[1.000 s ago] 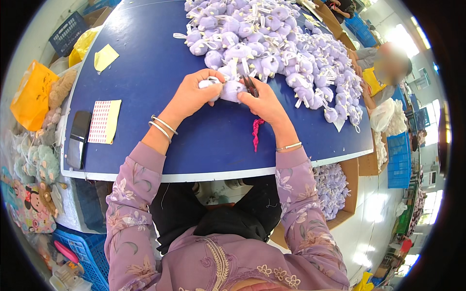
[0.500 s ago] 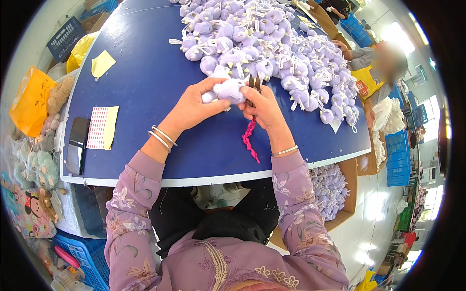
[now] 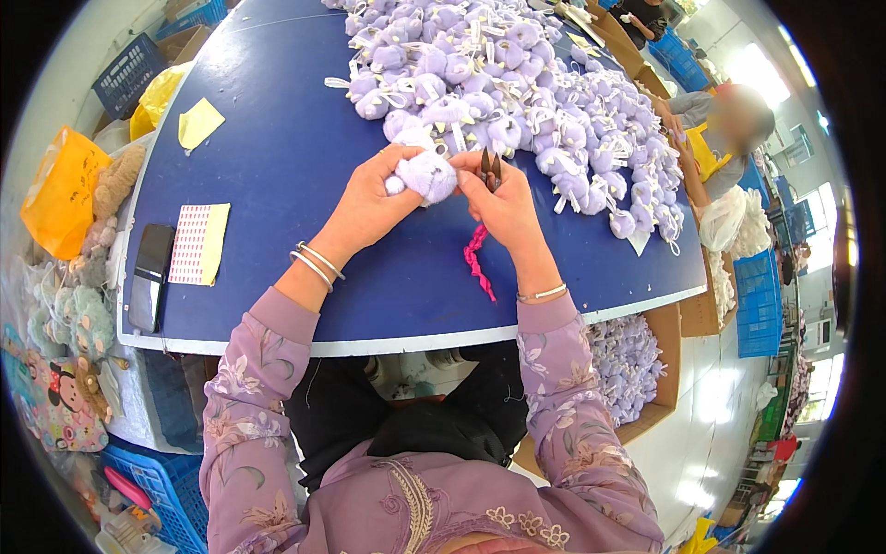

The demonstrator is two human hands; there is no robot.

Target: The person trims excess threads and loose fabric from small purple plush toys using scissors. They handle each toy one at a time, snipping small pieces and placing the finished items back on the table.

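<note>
Purple plush toy (image 3: 430, 174) gripped by left hand (image 3: 369, 198); right hand (image 3: 503, 203) seemingly pinching snips (image 3: 490, 167).

Toy pile (image 3: 517, 102) is crowding the bench (image 3: 277, 166) far side, blocking reach right behind both hands. Bare blue surface is lying open left of the left hand (image 3: 374, 198); yellow note (image 3: 198, 123), sticker sheet (image 3: 197, 243), phone (image 3: 150, 275) are sitting near the left edge. Pink cord (image 3: 478, 261) is lying under the right hand (image 3: 503, 205).

Small lilac plush toy (image 3: 429, 175), fluffy, held above blue table, snips (image 3: 490, 167) beside

Single head-worn fisheye, steeply down, close over the blue table (image 3: 277, 166).
</note>
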